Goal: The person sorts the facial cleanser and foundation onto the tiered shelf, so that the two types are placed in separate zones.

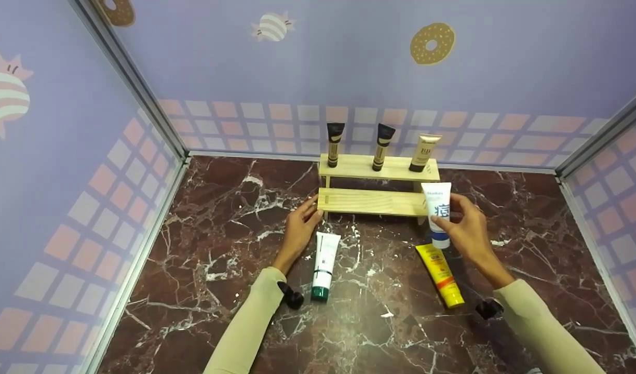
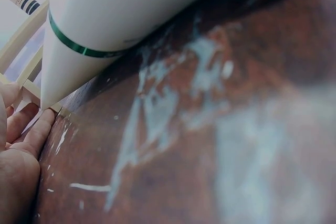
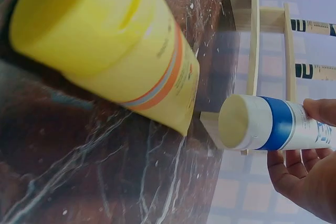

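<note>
My right hand (image 1: 468, 228) grips a white tube (image 1: 438, 208) with blue lettering and a blue band, held cap down by the right end of a two-tier wooden rack (image 1: 372, 201). In the right wrist view the thumb lies on one side of this tube (image 3: 281, 124) and the fingers on the other. My left hand (image 1: 299, 231) touches the left end of the rack's lower shelf with its fingers. A white tube with a green cap (image 1: 325, 265) lies on the table beside the left wrist. Below the right hand lies a yellow tube (image 1: 440, 275) with an orange stripe.
On the upper shelf stand two black-and-gold tubes (image 1: 334, 145) and a beige BB tube (image 1: 424, 152), all upright. The dark red marbled table (image 1: 369, 332) meets a patterned back wall (image 1: 349, 62), with side walls to left and right.
</note>
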### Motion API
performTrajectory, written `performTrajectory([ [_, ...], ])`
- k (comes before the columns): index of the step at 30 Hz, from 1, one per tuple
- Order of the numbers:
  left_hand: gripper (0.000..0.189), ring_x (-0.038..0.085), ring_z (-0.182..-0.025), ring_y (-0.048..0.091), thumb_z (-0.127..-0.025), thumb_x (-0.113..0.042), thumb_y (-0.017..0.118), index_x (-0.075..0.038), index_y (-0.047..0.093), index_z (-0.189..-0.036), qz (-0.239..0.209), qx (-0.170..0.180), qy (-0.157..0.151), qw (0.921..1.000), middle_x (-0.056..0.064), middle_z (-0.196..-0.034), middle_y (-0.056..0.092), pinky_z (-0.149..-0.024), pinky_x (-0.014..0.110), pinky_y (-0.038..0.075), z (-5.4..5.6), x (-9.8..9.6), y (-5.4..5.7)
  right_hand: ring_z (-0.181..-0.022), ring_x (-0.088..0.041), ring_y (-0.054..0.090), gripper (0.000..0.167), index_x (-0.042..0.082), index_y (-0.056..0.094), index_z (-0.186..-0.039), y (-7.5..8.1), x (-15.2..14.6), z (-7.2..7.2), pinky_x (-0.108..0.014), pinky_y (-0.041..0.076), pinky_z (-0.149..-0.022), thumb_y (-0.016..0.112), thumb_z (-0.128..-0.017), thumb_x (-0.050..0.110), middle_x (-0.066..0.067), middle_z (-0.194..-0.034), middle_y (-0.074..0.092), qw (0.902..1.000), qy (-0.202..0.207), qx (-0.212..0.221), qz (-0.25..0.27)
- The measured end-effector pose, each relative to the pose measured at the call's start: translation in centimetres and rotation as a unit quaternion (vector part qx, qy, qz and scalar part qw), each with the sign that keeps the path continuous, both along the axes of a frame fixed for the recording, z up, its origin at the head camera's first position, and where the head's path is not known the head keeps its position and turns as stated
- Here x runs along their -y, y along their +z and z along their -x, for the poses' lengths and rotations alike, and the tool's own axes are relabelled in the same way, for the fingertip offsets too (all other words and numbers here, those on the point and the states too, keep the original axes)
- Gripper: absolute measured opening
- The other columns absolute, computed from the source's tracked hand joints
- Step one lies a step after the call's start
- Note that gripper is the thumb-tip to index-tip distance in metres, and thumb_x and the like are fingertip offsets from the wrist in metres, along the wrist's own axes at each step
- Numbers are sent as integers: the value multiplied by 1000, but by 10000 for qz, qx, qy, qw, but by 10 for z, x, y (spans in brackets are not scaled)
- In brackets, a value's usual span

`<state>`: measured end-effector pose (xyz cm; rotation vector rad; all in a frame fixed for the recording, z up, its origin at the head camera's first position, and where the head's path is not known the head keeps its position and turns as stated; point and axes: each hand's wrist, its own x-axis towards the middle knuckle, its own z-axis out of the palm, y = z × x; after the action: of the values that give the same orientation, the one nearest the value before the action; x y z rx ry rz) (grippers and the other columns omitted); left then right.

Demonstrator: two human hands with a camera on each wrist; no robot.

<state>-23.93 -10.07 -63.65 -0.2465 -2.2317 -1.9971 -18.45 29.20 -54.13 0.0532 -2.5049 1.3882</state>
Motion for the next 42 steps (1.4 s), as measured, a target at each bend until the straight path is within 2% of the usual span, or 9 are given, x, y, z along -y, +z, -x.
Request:
performTrajectory([
  [9, 49, 35, -134, 69, -106, -7, 74, -1, 63, -154, -31, -29, 0, 10000, 25, -139, 71, -115, 43, 54, 0, 1, -1, -110, -45, 72, 54, -14, 61, -136, 6, 16, 8, -9, 56, -84, 86, -89, -10, -33, -125, 71, 9997, 161, -37, 165],
  [15, 50, 31, -132, 70, -107, -9, 74, -2, 62, -155, -2, -18, -29, 10000, 22, -139, 72, -114, 41, 55, 1, 1, -3, -111, -42, 72, 53, -12, 62, -134, 10, 24, 11, -20, 60, -86, 87, -88, -8, -31, -125, 73, 9998, 142, -61, 95],
  [22, 51, 28, -131, 71, -108, -11, 73, -5, 61, -157, 67, 100, -40, 9999, 20, -141, 72, -114, 42, 55, 0, 2, -3, -109, -40, 72, 54, -12, 60, -134, 13, 34, 17, -12, 57, -84, 87, -88, -10, -30, -123, 72, 9992, 280, -124, 252],
  [30, 49, 32, -133, 69, -107, -9, 73, -4, 63, -155, -9, 27, -31, 10000, 23, -141, 71, -116, 43, 53, 1, 1, -4, -114, -38, 71, 53, -12, 59, -133, 18, 48, 22, -29, 63, -95, 86, -87, -12, -28, -127, 70, 9979, 408, -199, 453],
  [32, 49, 33, -134, 69, -107, -8, 73, -2, 63, -154, -24, 4, -18, 10000, 24, -140, 70, -116, 43, 53, 2, 0, -4, -113, -38, 70, 54, -11, 59, -134, 18, 50, 23, -28, 63, -93, 86, -87, -11, -27, -127, 70, 9983, 391, -197, 390],
  [38, 49, 33, -133, 69, -107, -6, 73, -1, 63, -154, -123, 29, -39, 9999, 24, -140, 71, -115, 41, 54, 2, 0, -4, -117, -40, 71, 51, -11, 59, -132, 19, 56, 28, -44, 63, -99, 85, -88, -13, -27, -127, 71, 9978, 444, -264, 406],
  [39, 49, 33, -133, 70, -107, -6, 73, -1, 63, -154, -142, 38, -43, 9999, 24, -140, 71, -115, 40, 54, 2, 0, -4, -118, -41, 71, 51, -12, 59, -131, 19, 58, 29, -45, 63, -99, 85, -88, -14, -28, -127, 70, 9975, 470, -293, 436],
  [42, 49, 32, -133, 70, -106, -6, 73, -2, 63, -154, -183, 50, -56, 9998, 23, -140, 71, -115, 41, 54, 1, 0, -3, -119, -41, 71, 50, -12, 59, -131, 20, 62, 31, -39, 63, -99, 84, -87, -16, -28, -128, 70, 9966, 544, -326, 525],
])
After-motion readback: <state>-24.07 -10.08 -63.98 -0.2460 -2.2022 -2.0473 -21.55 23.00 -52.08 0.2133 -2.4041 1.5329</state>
